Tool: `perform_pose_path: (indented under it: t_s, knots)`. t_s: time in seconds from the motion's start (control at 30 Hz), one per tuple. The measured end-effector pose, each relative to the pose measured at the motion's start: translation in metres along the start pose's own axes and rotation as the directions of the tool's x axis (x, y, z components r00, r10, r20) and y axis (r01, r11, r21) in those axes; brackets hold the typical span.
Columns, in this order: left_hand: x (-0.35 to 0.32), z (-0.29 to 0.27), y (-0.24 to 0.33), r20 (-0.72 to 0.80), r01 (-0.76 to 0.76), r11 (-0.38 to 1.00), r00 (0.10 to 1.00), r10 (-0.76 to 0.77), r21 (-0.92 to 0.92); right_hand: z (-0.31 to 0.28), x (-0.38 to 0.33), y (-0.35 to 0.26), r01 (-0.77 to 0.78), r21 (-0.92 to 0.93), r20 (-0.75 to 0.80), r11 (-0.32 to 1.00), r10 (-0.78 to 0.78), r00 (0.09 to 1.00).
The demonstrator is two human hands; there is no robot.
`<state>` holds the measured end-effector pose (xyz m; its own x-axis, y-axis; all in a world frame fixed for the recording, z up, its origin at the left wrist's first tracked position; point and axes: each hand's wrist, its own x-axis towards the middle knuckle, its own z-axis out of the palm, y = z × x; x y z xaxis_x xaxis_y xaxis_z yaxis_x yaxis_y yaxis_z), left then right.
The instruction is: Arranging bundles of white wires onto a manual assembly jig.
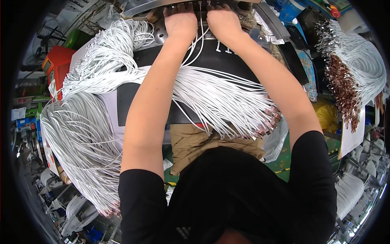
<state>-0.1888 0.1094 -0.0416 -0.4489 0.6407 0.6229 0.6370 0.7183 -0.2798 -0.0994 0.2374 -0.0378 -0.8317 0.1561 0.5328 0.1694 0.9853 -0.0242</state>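
Both my arms reach forward to a dark metal machine fixture (201, 5) at the far edge of the work surface. My left hand (181, 23) is on its left side, fingers bent down and closed, with a white cable (196, 40) running up to it. My right hand (223, 23) is curled at its right side, where another white cable reaches its inner edge. The fingertips of both are partly hidden. Between the hands a single white cable (200, 19) runs straight into the fixture. Below my wrists a thick bundle of white cables (215, 97) with reddish-brown ends lies across a black mat (146, 57).
More white cables lie coiled (118, 44) at the far left, and a long bundle (79, 142) hangs nearer on that side. A red box (59, 67) stands beyond. Another bundle (359, 65) hangs at the right, near a yellow bag (326, 116) and a blue container (290, 10).
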Motion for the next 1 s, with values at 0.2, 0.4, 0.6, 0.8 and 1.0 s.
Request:
perform_pose_path:
  t_s: [0.2, 0.4, 0.6, 0.8, 1.0]
  knots:
    - [0.0, -0.024, -0.001, 0.047, 0.083, 0.939, 0.996, -0.072, -0.333, -0.012, -0.008, 0.001, 0.003, -0.079, 0.016, 0.997, -0.002, 1.0]
    - [-0.04, -0.031, -0.029, -0.001, 0.072, 0.966, 0.997, -0.075, -0.247, -0.085, -0.059, -0.005, -0.057, 0.483, 0.051, 0.874, 0.037, 0.998]
    - [-0.228, -0.207, -0.045, 0.512, 0.698, -0.564, 0.712, 0.481, -0.441, -0.185, -0.27, 0.095, -0.441, 0.597, -0.367, 0.67, 0.717, 0.593]
    - [-0.342, -0.189, -0.021, 0.962, 0.518, -0.838, 0.27, -0.032, -0.173, -0.135, -0.426, 0.007, -0.717, 0.435, 0.414, 0.544, 0.587, 0.696]
    - [-0.355, -0.157, -0.039, 0.888, 0.595, -0.66, 0.303, -0.345, -0.459, -0.086, -0.442, -0.004, -0.238, 0.36, 0.273, 0.902, 0.142, 0.951]
